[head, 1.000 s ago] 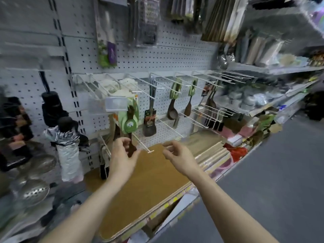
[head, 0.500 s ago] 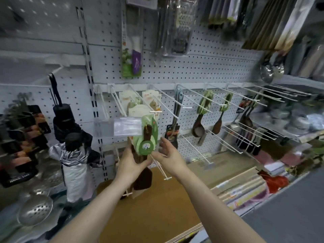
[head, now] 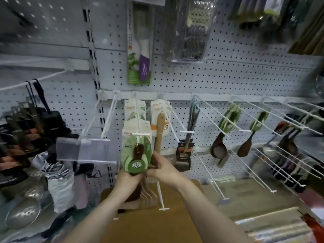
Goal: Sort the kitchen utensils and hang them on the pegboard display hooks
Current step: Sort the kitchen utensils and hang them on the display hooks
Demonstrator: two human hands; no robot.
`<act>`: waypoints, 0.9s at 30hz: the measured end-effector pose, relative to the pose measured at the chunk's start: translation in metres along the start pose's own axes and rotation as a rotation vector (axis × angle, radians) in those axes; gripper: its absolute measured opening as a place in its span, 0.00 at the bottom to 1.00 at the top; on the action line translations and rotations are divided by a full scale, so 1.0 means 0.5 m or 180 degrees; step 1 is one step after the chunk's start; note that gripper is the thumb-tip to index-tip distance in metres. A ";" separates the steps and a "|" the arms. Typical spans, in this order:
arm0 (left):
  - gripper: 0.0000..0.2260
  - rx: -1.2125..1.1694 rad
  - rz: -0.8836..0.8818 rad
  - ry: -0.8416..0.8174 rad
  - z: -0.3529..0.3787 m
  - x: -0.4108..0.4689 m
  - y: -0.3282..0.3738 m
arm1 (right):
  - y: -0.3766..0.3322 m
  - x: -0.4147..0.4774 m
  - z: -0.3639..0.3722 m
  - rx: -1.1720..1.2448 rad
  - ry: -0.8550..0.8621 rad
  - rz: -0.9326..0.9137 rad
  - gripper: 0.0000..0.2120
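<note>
A dark wooden spatula on a green backing card hangs at the front end of a white pegboard hook. My left hand grips its lower part from below. My right hand holds the card's right edge with curled fingers. Behind it on the same hook hang cream-coloured utensil cards. A light wooden spatula hangs on the neighbouring hook to the right.
More hooks to the right carry a black-carded spatula and dark wooden spoons. A clear price-tag holder juts out at left. Folded umbrellas hang at left. A brown board lies below my arms.
The view has closed in on the pegboard. Both hands rose from near the board's level to the green-carded spatula and now hold it at the hook's front end.
</note>
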State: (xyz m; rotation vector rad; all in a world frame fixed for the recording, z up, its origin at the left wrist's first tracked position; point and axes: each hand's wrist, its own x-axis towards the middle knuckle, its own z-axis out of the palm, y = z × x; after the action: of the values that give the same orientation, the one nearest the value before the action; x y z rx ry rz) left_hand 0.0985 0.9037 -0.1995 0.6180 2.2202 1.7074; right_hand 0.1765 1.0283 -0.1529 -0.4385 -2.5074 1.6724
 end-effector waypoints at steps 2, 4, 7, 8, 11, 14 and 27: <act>0.13 -0.0079 -0.0058 0.0184 0.015 0.000 -0.003 | 0.010 0.011 -0.012 -0.0222 -0.0129 -0.0035 0.29; 0.15 -0.0109 -0.0124 0.0352 0.026 -0.003 -0.004 | 0.016 0.020 -0.027 -0.0201 -0.0254 -0.0119 0.26; 0.17 -0.0027 -0.0121 0.0520 0.038 -0.012 -0.009 | 0.022 0.024 -0.049 -0.0044 -0.0479 -0.0358 0.24; 0.17 -0.0012 -0.0155 0.0614 0.040 -0.019 -0.004 | 0.021 0.022 -0.057 0.0000 -0.0561 -0.0445 0.23; 0.16 -0.0072 -0.0132 0.0838 0.046 -0.040 0.006 | 0.029 0.030 -0.065 0.0070 -0.0734 -0.0589 0.21; 0.14 -0.0159 -0.0146 0.0988 0.051 -0.066 0.011 | 0.031 0.035 -0.066 0.0165 -0.0918 -0.0680 0.18; 0.32 -0.0268 -0.0341 0.0986 0.037 -0.158 0.009 | 0.040 0.077 -0.068 0.0888 -0.0270 -0.0554 0.17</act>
State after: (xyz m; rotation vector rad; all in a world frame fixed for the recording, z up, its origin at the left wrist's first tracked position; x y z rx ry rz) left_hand 0.1769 0.8819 -0.2035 0.2212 2.3162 1.9387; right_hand 0.1515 1.0769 -0.1610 -0.1216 -2.2396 1.9641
